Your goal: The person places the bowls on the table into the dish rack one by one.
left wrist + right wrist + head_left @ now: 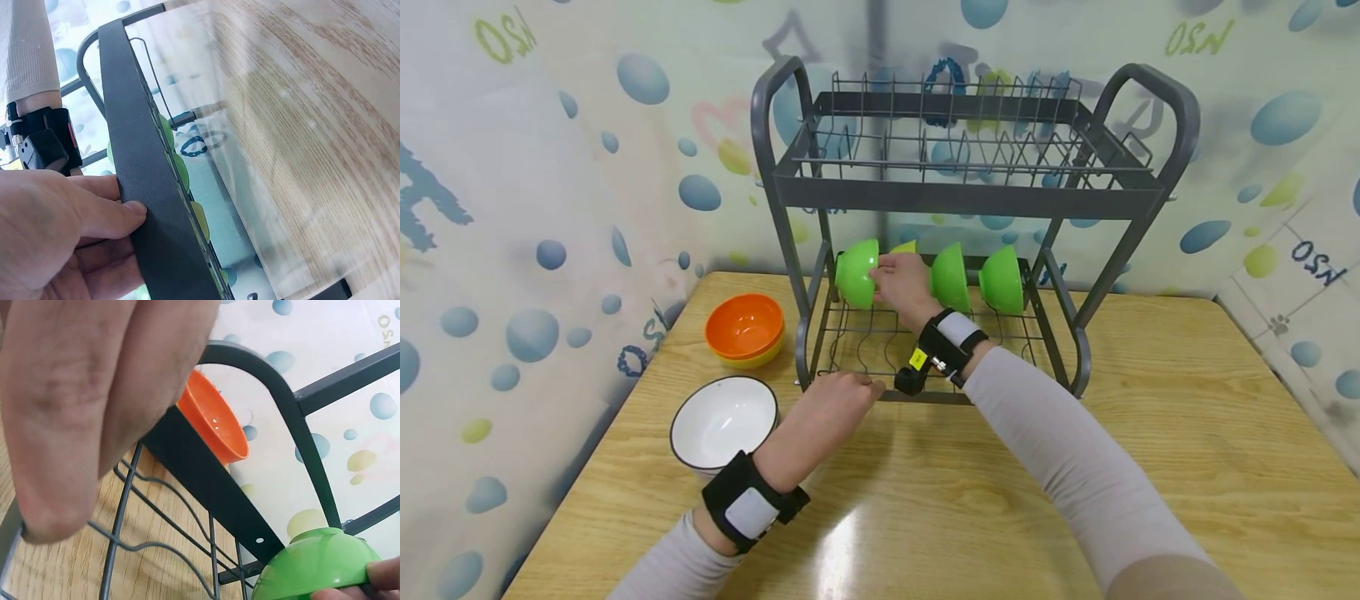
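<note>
My right hand (906, 285) reaches into the lower tier of a dark grey two-tier dish rack (970, 198). It pinches the rim of the leftmost green bowl (855, 275), which stands on its side at the back; in the right wrist view, fingertips (384, 573) touch that rim. To its right two more green bowls (950, 277) stand on edge, and a yellow-green bowl (904, 247) shows partly behind my hand. My left hand (831, 417) holds the front rail (134, 150) of the lower tier, thumb on one face, fingers curled around the other side.
Left of the rack, an orange bowl (745, 325) sits in a yellow bowl (756, 360). Nearer stands a white bowl (724, 422) with a dark rim. The upper wire tier (955, 150) overhangs the lower one. A patterned backdrop (647, 167) borders the wooden table (1187, 400).
</note>
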Demonstrator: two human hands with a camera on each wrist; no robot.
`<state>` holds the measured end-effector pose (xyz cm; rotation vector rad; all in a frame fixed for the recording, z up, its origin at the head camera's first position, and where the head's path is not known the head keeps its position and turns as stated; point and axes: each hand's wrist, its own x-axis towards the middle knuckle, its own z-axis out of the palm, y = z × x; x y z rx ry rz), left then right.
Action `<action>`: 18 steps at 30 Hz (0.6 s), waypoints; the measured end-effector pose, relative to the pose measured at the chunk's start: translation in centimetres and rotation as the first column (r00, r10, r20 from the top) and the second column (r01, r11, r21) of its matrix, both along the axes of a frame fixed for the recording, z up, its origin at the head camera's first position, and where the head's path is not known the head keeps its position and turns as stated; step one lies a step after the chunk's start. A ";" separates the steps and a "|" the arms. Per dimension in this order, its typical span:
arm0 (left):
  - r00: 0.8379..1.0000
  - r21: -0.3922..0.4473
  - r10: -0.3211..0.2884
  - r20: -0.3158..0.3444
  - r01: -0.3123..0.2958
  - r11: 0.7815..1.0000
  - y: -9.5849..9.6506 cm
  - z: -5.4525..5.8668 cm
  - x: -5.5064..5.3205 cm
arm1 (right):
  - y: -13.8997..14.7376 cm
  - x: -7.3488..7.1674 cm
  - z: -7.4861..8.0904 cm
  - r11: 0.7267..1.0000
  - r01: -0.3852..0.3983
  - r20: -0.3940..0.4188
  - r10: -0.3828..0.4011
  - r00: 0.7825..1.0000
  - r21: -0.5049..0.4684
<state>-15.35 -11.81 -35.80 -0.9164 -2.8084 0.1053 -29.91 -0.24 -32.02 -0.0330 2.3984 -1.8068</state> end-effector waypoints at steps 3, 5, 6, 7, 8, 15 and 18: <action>0.999 0.010 -0.008 -0.031 0.008 1.000 0.0 -0.1 0.0 | -0.1 0.0 -0.1 0.999 0.002 -0.009 -0.002 1.000 0.040; 0.999 0.014 -0.012 -0.050 0.012 1.000 0.0 -0.2 0.0 | -0.1 -0.1 -0.1 0.998 0.003 -0.021 -0.001 1.000 0.069; 0.998 0.015 -0.013 -0.057 0.014 1.000 0.0 -0.2 0.0 | -0.1 -0.1 -0.1 0.996 0.005 -0.028 -0.003 1.000 0.086; 0.998 0.014 -0.012 -0.058 0.013 1.000 0.0 -0.1 0.0 | -0.1 -0.1 -0.1 0.995 0.007 -0.037 -0.003 0.999 0.100; 0.998 0.014 -0.012 -0.059 0.013 1.000 0.1 -0.1 0.0 | -0.1 -0.1 -0.1 0.994 0.009 -0.045 -0.004 0.999 0.112; 0.999 0.004 -0.013 -0.052 0.013 1.000 0.1 -0.1 0.1 | 0.0 0.1 -0.5 0.983 -0.002 -0.133 0.027 0.991 0.181; 0.999 0.006 -0.010 -0.050 0.010 1.000 0.1 -0.1 0.1 | -0.1 0.1 -0.7 0.965 0.001 -0.224 0.060 0.973 0.261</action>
